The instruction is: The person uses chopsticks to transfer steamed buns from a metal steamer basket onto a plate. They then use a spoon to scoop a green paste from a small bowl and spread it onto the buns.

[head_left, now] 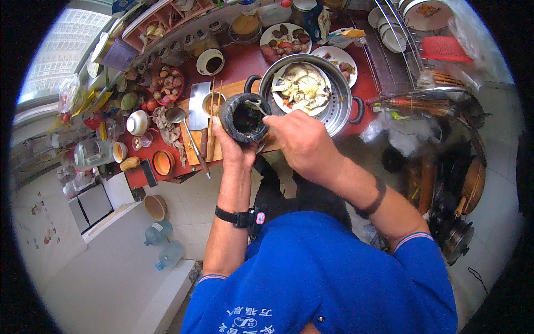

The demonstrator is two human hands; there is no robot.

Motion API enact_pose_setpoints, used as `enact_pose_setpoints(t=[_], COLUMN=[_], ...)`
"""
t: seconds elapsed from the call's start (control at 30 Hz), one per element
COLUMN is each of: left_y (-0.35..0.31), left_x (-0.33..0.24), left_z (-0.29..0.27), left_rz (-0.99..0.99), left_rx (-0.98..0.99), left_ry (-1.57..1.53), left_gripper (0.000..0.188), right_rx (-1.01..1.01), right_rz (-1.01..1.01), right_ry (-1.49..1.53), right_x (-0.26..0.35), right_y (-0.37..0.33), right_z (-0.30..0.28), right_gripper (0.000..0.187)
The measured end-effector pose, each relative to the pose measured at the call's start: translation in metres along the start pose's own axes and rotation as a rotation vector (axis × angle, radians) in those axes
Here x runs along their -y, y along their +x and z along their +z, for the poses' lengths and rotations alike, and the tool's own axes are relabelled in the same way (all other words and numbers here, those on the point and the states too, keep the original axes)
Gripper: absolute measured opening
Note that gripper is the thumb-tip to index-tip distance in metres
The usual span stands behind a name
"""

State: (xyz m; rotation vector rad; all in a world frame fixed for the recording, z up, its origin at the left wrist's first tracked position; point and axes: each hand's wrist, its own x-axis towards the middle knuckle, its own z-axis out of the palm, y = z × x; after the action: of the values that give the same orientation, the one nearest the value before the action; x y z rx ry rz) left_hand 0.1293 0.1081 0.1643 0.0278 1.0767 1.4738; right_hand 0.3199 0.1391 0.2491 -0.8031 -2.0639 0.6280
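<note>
My left hand (232, 147) is closed round the lower side of a dark stone mortar (235, 133), holding it up and tilted over the front of the table. Its hollow holds something dark and wet that I cannot make out. My right hand (305, 140) grips a metal spoon (259, 107), whose far end dips inside the mortar. Just beyond sits a steamer pot (342, 111) with a plate of soft, pale strips (303, 88) in it. Left of the mortar are chopsticks (212, 92), a small bowl (207, 104), a cleaver (198, 103) and a ladle (190, 133) by a wooden board (186, 146).
Farther back stand a dark-filled bowl (210, 62) and plates of dark, roundish food (286, 44). A dish rack (392, 53) is on the right. An orange bowl (163, 162) and a phone (148, 173) lie near the table's left edge. Water jugs (159, 232) stand on the floor.
</note>
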Motion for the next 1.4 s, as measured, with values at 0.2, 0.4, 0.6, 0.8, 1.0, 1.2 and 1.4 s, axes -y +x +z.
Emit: enact_pose_setpoints(t=[0.2, 0.4, 0.6, 0.8, 1.0, 1.2, 1.4], left_y=[-0.001, 0.002, 0.007, 0.006, 0.011, 0.007, -0.011], left_x=[0.006, 0.008, 0.005, 0.009, 0.004, -0.008, -0.015], left_z=[0.003, 0.006, 0.012, 0.012, 0.004, -0.008, -0.012], left_rz=[-0.038, -0.065, -0.023, -0.015, -0.051, -0.109, -0.141], left_rx=[-0.017, -0.058, -0.019, -0.053, -0.056, 0.045, 0.049], left_ry=[-0.002, 0.000, 0.030, 0.060, -0.028, -0.124, -0.115], left_gripper=[0.076, 0.079, 0.077, 0.076, 0.077, 0.069, 0.065], right_rx=[0.227, 0.083, 0.211, 0.010, -0.159, -0.310, -0.022], right_rz=[0.010, 0.046, 0.067, 0.670, 0.978, 0.825, 0.512], right_ry=[-0.034, 0.130, -0.031, 0.676, 0.883, 0.787, -0.109], right_x=[-0.017, -0.015, -0.022, -0.009, -0.021, -0.027, -0.093], right_y=[-0.005, -0.008, -0.008, -0.022, -0.012, -0.009, -0.038], right_z=[0.009, 0.014, 0.016, 0.028, -0.019, -0.079, -0.020], right_gripper=[0.034, 0.027, 0.024, 0.022, 0.039, 0.035, 0.022])
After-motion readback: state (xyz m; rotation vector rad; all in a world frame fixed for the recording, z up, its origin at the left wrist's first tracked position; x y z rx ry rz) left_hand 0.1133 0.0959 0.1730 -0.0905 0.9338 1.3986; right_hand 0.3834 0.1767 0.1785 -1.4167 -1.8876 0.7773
